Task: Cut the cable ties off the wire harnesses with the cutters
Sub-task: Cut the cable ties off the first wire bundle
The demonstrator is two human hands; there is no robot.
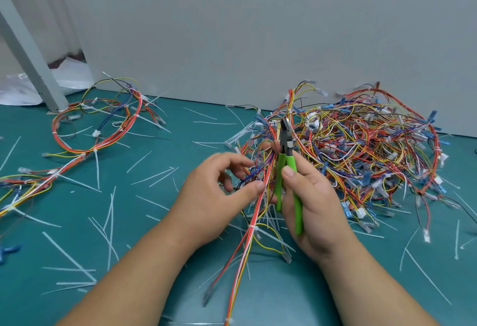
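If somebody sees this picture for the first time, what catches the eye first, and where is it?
The tangled pile of wire harnesses, right of centre against the wall. In front of it, the right hand holds the green-handled cutters, while the left hand pinches one harness. Cut cable ties lie scattered over the teal table.

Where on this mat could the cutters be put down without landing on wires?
Barest: the mat between the forearms, and the strip along the wall between the looped harness and the big pile, strewn only with cut ties. Crowded: around the left hand and right hand, and everything under the pile.
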